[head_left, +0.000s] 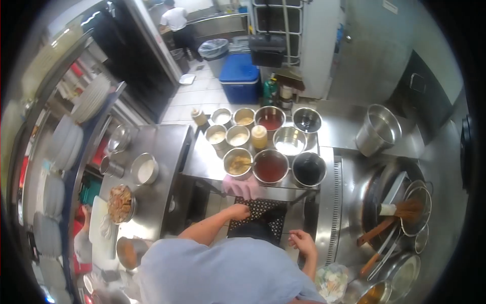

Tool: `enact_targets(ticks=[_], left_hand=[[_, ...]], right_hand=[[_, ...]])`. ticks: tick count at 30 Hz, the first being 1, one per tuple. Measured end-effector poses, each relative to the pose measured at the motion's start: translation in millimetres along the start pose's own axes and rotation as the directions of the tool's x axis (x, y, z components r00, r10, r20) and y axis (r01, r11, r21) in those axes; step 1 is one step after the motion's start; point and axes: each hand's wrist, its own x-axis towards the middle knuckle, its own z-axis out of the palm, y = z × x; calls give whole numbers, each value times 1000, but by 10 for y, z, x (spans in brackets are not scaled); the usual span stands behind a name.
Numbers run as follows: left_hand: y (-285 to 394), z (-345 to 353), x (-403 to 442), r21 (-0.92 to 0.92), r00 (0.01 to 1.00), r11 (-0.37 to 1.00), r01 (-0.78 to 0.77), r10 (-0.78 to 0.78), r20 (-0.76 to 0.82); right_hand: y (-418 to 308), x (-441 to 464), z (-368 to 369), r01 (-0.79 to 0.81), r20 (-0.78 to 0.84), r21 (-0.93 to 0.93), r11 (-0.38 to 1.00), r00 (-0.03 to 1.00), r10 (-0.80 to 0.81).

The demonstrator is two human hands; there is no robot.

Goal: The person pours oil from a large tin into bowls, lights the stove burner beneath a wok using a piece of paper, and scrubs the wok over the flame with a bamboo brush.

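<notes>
My left hand [238,211] is in front of my body, its fingers curled closed beside a black apron with pale dots [271,215]. What they hold, if anything, I cannot make out. Just beyond it a pink cloth [243,189], somewhat blurred, hangs at the front edge of the steel table. My right hand [302,243] is at my right side, loosely bent with fingers apart and nothing in it. Past the cloth stand a pot of yellowish food with a spoon [238,163], a pot of red sauce [270,166] and a pot of dark liquid [309,168].
Several more pots and a yellow squeeze bottle [259,137] crowd the table. On the right is a wok station with a strainer [416,215] and a tall steel pot [378,130]. A left counter holds a bowl of brown food pieces [120,203]. A person [175,23] stands far back.
</notes>
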Motion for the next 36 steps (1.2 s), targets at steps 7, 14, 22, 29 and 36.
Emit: enact_targets(ticks=[7,14,22,29,36], left_hand=[[-1817,1397,-1028,-160,865,856,492,-460,198],[-1694,1213,-939,-601,784,544,585,-568,250],[-1355,-272,-114,-839,877,446,312,-474,75],[-1644,59,-344,-924,759,246,291,-647,67],[-1583,1558,-1233,-537,818,646,542,-553,161]], right_hand=[[-480,-145,-29,74,-53,-257,964,994,-91],[-868,34,-9,41,-161,-8,999,986,-42],[-1930,371,-672,613,-603,143,777,676,-423],[-2566,1198,-2776,514,-795,455,727,603,71],[-2573,1886,-4078,359,-747,540,761,621,237]])
